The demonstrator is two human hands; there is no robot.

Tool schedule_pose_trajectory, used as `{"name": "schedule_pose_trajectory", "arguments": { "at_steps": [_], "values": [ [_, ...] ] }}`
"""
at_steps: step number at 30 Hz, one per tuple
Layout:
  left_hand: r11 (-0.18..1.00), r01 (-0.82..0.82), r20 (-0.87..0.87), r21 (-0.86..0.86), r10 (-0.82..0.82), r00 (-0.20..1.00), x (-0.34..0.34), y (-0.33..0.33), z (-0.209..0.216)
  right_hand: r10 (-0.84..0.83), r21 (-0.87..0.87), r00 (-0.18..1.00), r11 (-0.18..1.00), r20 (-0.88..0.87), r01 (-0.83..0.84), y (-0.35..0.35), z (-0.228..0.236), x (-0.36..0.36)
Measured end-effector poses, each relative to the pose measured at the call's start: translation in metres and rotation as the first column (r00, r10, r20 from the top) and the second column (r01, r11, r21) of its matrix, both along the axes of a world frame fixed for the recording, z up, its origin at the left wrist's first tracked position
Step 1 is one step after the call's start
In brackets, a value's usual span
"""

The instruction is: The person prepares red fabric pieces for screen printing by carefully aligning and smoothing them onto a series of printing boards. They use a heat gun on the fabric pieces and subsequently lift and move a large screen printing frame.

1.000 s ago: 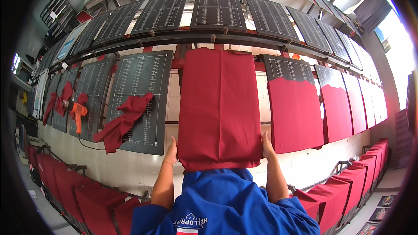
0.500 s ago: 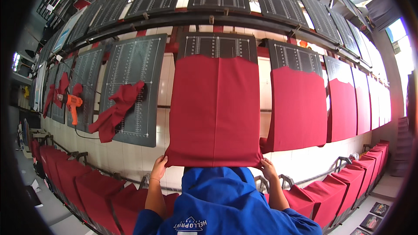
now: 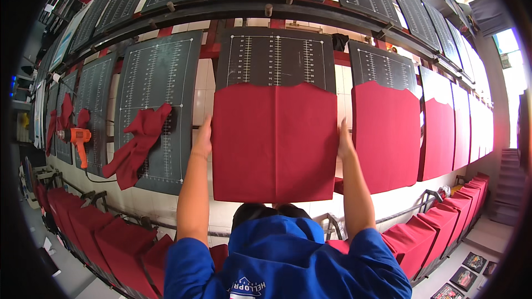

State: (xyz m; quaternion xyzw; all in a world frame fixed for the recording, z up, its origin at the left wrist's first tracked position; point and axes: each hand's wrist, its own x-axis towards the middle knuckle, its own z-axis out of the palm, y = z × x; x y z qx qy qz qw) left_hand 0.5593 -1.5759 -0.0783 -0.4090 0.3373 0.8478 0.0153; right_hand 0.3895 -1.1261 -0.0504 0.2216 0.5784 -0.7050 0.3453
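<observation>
Plain deep red across the cloth (image 3: 244,144), with one fine line down its middle. Turns charcoal on the board (image 3: 260,58) above, ruled in white with ladder-like scales and corner dots. Similar red on the rag (image 3: 143,139), and a brighter, pinker red on the right-hand cloth (image 3: 385,138). Vivid orange on the heat gun (image 3: 81,141), black on its cord (image 3: 100,180). Shows cream on the floor (image 3: 166,209), gridded by thin tile lines. Strong blue on the shirt (image 3: 310,260), marked with a white print (image 3: 248,285).
</observation>
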Motion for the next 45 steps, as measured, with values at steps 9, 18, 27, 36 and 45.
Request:
{"name": "schedule_pose_trajectory", "arguments": {
  "at_steps": [9, 18, 27, 36, 45],
  "values": [
    [0.371, 0.146, 0.089, -0.917, -0.165, 0.982, -0.074, -0.044, 0.054, 0.004, 0.188, 0.905, 0.979, -0.425, 0.084, -0.011, 0.037, -0.089],
    [0.217, 0.246, 0.21, -0.945, -0.178, 0.961, -0.097, -0.055, 0.05, 0.06, 0.385, 0.848, 0.906, -0.527, 0.175, -0.021, 0.027, -0.108],
    [0.198, 0.306, 0.276, -0.931, -0.164, 0.947, -0.104, -0.054, 0.046, 0.136, 0.491, 0.827, 0.851, -0.545, 0.184, -0.023, 0.017, -0.117],
    [-0.394, 0.136, 0.231, -0.909, -0.206, 0.951, -0.107, 0.002, 0.068, 0.553, 0.81, 0.594, 0.436, -0.584, 0.391, -0.099, 0.058, -0.076],
    [-0.01, 0.155, 0.154, -0.988, -0.171, 0.973, -0.054, 0.012, 0.033, 0.747, 0.877, 0.466, 0.355, -0.474, 0.323, -0.132, 0.045, -0.114]
  ]
}}
